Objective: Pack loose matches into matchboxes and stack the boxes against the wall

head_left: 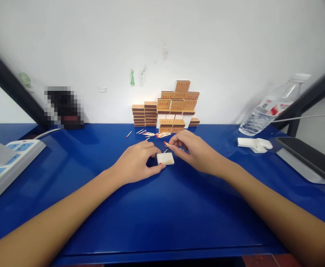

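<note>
A small open white matchbox tray (165, 158) lies on the blue table (156, 215) in the middle. My left hand (136, 161) is curled around its left side, fingers and thumb touching it. My right hand (191, 149) hovers just right of and behind the tray, pinching red-tipped matches (166, 143) between thumb and fingers. More loose matches (151, 134) lie scattered on the table behind the hands. A stack of orange-brown matchboxes (170, 107) is piled against the white wall.
A white power strip (3, 159) sits at the left edge. A plastic water bottle (270, 107) lies at the right, with a small white device (255, 144) and a dark flat device (307, 157) near it. A blurred dark object (63, 107) stands at the back left.
</note>
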The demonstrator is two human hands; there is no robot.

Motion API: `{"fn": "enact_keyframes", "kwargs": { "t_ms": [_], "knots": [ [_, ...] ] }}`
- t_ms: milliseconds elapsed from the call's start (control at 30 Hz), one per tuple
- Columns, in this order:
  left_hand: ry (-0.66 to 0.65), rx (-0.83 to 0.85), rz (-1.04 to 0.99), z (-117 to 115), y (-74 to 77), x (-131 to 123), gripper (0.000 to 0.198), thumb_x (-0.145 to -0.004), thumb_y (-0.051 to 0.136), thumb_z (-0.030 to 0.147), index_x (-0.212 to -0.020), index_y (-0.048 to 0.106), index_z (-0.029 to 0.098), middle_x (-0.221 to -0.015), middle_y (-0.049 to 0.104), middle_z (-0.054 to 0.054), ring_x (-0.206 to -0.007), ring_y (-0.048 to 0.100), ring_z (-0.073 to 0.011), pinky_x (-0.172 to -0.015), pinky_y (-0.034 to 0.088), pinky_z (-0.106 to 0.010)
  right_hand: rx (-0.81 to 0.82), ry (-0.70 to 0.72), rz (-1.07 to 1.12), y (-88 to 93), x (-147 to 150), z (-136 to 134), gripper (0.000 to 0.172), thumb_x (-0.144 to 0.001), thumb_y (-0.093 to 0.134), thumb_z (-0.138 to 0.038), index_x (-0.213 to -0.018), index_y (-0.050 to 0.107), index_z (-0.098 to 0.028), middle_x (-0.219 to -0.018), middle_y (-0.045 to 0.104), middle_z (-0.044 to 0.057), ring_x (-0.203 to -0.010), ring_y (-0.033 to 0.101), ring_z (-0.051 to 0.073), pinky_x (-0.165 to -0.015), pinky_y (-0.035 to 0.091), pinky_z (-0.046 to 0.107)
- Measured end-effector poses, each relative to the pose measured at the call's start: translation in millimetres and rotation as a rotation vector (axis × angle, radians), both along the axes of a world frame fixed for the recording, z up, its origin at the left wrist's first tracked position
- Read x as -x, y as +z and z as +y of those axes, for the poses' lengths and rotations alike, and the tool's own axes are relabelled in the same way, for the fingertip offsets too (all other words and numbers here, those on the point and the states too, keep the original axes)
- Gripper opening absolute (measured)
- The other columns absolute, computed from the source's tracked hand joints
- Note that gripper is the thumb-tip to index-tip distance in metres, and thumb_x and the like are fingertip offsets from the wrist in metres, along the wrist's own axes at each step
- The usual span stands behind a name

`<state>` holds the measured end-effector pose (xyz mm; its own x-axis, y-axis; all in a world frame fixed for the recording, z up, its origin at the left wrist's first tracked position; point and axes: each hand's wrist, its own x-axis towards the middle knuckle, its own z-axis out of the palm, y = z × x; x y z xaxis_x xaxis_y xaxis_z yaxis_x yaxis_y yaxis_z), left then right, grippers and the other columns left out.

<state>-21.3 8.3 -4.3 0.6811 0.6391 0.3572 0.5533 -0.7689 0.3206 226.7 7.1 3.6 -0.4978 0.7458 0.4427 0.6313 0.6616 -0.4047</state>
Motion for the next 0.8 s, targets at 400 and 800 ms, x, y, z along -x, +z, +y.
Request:
{"fn": "enact_keyframes", "kwargs": {
  "t_ms": [400, 800],
  "knots": [
    [0.003, 0.012, -0.049, 0, -1.7, -1, 0.021, -0.093, 0.072, 0.040, -0.089, 0.068, 0.019, -0.085, 0.066, -0.003, -0.082, 0.062, -0.0206, -0.072, 0.048, -0.034, 0.175, 0.067, 0.183, -7.8, 24, -17, 0.022, -0.109, 0.050, -0.039, -0.100, 0.062, -0.023, -0.097, 0.069, 0.006, -0.087, 0.060, 0.020, -0.075, 0.049, 0.033],
    [-0.007, 0.027, -0.054, 3, 1.1, 1, 0.018, -0.091, 0.073, 0.037, -0.096, 0.073, 0.019, -0.085, 0.068, -0.003, -0.082, 0.062, -0.0205, -0.073, 0.049, -0.034, -0.035, 0.118, -0.086, -3.0, 11, -15, 0.011, -0.105, 0.058, -0.027, -0.101, 0.067, -0.022, -0.099, 0.067, 0.007, -0.097, 0.054, 0.024, -0.085, 0.044, 0.039]
  ]
}}
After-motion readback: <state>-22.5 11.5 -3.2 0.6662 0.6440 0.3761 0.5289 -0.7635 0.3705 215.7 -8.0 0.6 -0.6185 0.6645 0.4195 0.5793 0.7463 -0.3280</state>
